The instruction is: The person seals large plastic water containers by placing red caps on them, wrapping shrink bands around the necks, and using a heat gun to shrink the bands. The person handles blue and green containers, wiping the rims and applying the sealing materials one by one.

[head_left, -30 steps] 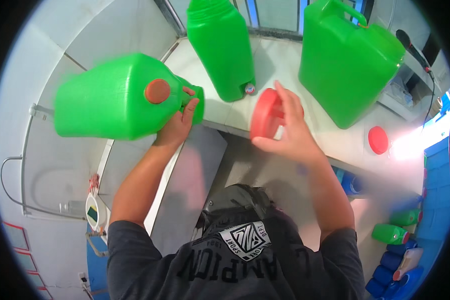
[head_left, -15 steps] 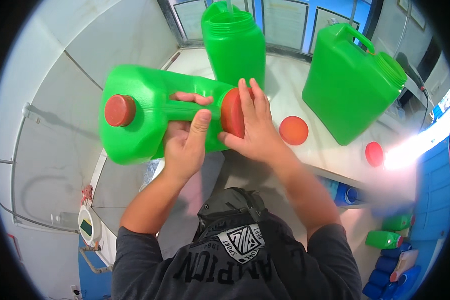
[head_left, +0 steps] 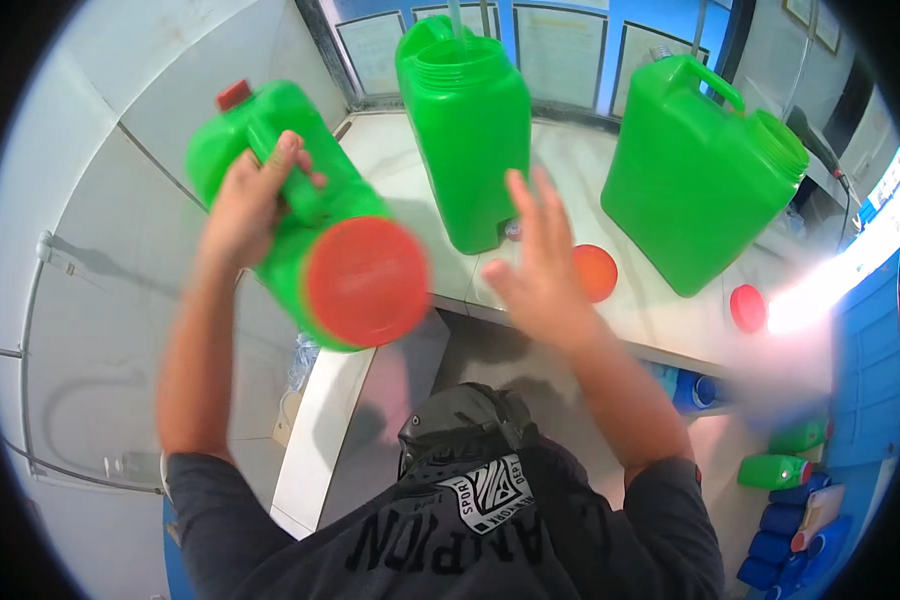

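My left hand (head_left: pixel 253 198) grips the handle of a green plastic jerrycan (head_left: pixel 290 200), held in the air on its side. Its wide red lid (head_left: pixel 366 281) faces me and a small red cap (head_left: pixel 233 94) sits at its far end. My right hand (head_left: pixel 538 265) hovers with fingers spread and nothing in it, just right of the lid, above the counter edge. Behind it a second green jerrycan (head_left: pixel 467 130) stands upright with its wide mouth uncovered.
A third green jerrycan (head_left: pixel 697 172) stands open-mouthed at the right on the white counter (head_left: pixel 410 190). Two loose red lids (head_left: pixel 595 271) (head_left: pixel 747 307) lie on the counter. Blue and green containers (head_left: pixel 776 471) sit on the floor at lower right.
The held jerrycan has swung up and to the left, its big red lid now fitted on and facing me. My right hand has come off the lid and spread.
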`<control>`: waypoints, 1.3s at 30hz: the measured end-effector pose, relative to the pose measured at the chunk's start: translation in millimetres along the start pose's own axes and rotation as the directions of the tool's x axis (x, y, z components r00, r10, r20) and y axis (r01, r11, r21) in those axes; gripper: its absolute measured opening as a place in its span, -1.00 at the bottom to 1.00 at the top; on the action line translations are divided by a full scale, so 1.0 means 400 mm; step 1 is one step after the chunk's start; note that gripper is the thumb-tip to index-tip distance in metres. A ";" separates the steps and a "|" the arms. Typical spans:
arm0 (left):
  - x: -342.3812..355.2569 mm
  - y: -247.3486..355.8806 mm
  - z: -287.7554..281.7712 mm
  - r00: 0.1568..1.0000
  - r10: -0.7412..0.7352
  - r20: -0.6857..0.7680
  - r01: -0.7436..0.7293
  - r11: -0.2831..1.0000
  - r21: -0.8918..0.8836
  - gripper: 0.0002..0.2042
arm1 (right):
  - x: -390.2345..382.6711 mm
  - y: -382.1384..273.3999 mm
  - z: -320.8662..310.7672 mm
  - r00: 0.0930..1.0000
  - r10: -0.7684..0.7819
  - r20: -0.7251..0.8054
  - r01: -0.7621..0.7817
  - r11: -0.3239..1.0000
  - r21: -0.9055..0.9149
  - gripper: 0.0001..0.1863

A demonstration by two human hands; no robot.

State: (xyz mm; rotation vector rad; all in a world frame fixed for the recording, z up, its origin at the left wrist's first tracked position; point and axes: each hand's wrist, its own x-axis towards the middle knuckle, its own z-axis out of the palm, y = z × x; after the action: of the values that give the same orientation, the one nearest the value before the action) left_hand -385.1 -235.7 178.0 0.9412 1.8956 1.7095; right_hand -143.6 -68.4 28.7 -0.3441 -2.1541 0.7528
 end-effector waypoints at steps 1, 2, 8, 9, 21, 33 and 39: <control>0.037 0.034 -0.059 0.993 -0.062 0.096 0.043 0.982 0.185 -0.66 | -0.017 0.031 -0.021 0.999 0.051 0.013 -0.051 0.999 0.009 -0.04; 0.071 0.065 -0.121 0.977 -0.169 0.128 0.111 0.921 0.373 -0.67 | -0.038 0.066 -0.040 0.997 0.076 -0.024 -0.076 0.997 0.006 -0.12; 0.200 0.133 -0.291 0.937 -0.058 0.343 -0.323 0.221 0.920 -0.70 | -0.192 0.167 -0.085 0.935 0.355 -0.012 -0.354 0.929 -0.112 -0.43; 0.216 0.128 -0.281 0.931 -0.012 0.364 -0.347 0.281 0.895 -0.72 | -0.219 0.171 -0.095 0.944 0.331 -0.013 -0.329 0.932 -0.151 -0.44; 0.364 0.012 -0.161 0.671 0.318 0.670 -0.703 -0.014 0.711 -0.72 | -0.484 0.227 -0.334 0.747 0.585 -0.315 -0.663 0.690 -0.291 -0.53; 0.107 -0.057 -0.066 0.798 0.465 0.383 -0.504 0.166 0.848 -0.72 | -0.504 0.420 -0.731 0.783 0.451 -0.428 -0.614 0.671 -0.416 -0.63; 0.133 -0.100 -0.070 0.927 0.364 -0.091 -0.062 0.388 0.920 -0.68 | -0.451 0.745 -1.029 0.747 0.391 -0.538 -0.633 0.665 -0.396 -0.65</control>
State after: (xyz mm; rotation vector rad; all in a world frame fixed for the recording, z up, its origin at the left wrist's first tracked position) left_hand -449.2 -217.7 150.3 1.4035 3.1319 0.7613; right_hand 286.1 244.1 -62.6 -1.3763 -1.8142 0.2646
